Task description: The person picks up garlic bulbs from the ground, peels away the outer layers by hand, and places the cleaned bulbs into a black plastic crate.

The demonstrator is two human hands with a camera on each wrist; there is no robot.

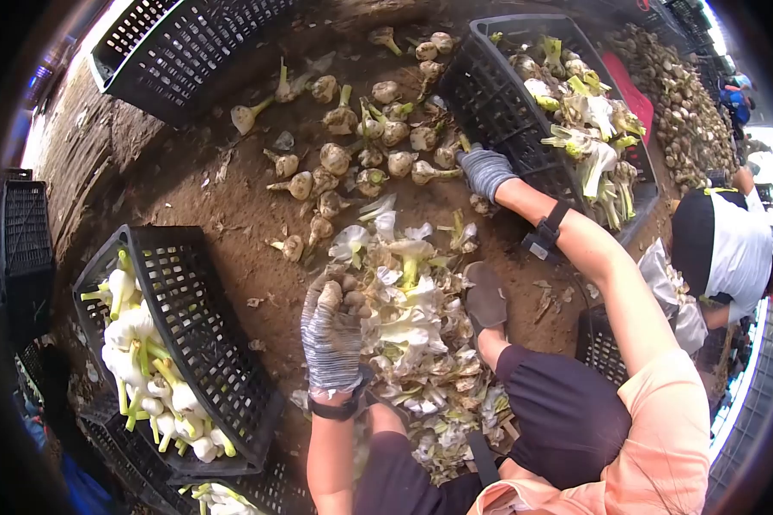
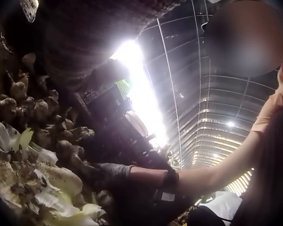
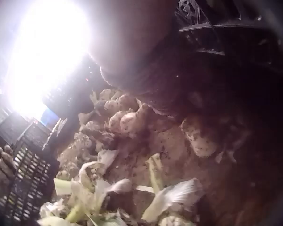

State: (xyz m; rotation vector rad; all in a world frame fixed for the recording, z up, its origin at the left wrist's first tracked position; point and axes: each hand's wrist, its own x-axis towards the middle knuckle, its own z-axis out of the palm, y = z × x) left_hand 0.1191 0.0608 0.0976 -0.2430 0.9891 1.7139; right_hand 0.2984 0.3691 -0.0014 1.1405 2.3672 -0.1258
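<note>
The left hand point(image 1: 331, 335), in a dirty striped glove, is at the left edge of a heap of peeled husks point(image 1: 416, 330); its fingers are loosely bent, with no bulb visible in them. Beside the black crate at the upper right, the gloved right hand point(image 1: 487, 172) reaches low among soil-covered garlic bulbs point(image 1: 335, 159). A short stem point(image 1: 465, 142) shows at its fingertips; whether the fingers grip it is unclear. In the left wrist view the right hand point(image 2: 114, 170) is partly in shadow. One bulb point(image 3: 199, 139) lies near the dark underside of the right hand in the right wrist view.
A black crate point(image 1: 202, 343) of cleaned white garlic point(image 1: 133, 335) stands at the left. Another crate point(image 1: 507, 112), upper right, holds leafy trimmings point(image 1: 597, 116). An empty-looking crate point(image 1: 176, 64) is at the top left. Another person point(image 1: 721, 245) bends at the right, near a large garlic pile point(image 1: 683, 112).
</note>
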